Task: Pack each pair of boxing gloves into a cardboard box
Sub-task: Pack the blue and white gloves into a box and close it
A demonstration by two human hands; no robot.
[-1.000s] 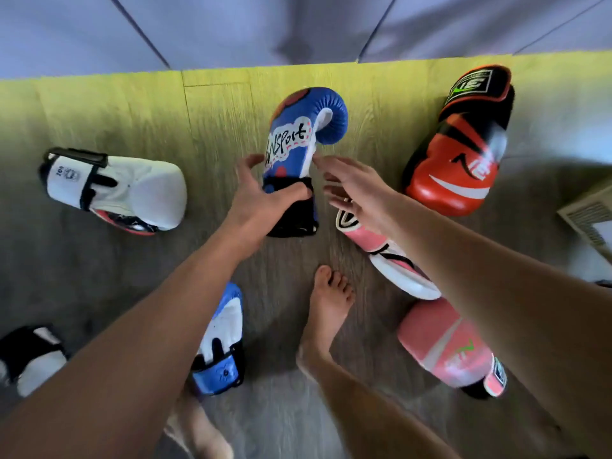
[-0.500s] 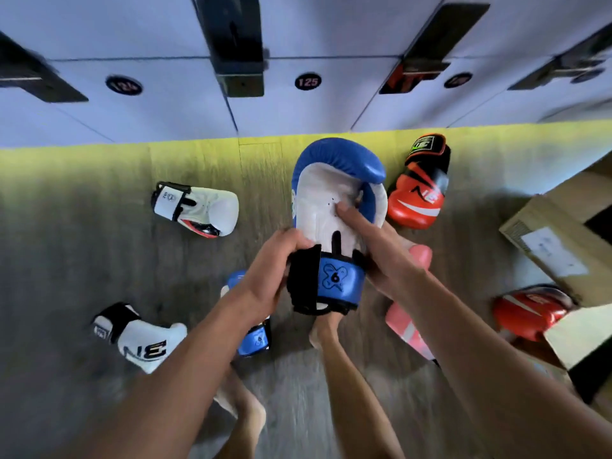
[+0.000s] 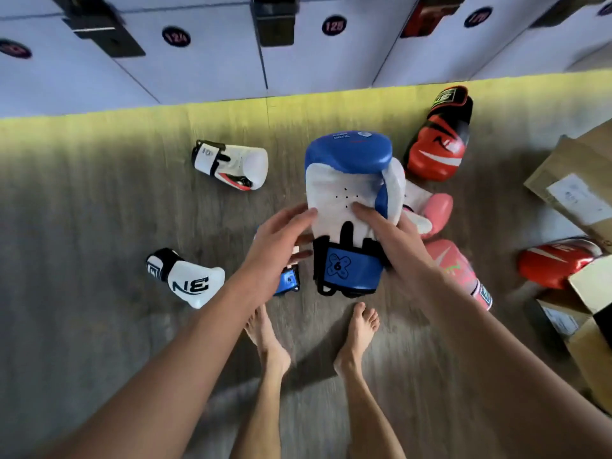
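A blue and white boxing glove is held up over the floor, white palm side facing me and cuff pointing down. My right hand grips its right side with the thumb on the palm. My left hand holds its left edge between thumb and fingers. The matching blue glove lies on the floor, mostly hidden under my left hand. An open cardboard box stands at the right edge, and another box sits behind it.
Two white gloves lie on the left. Two pink gloves and a red glove lie right of the held glove; another red glove rests beside the boxes. Numbered lockers line the far wall. My bare feet stand below.
The blue glove was picked up off the floor and turned palm side toward me. My left hand slid from the cuff up to the glove's left edge.
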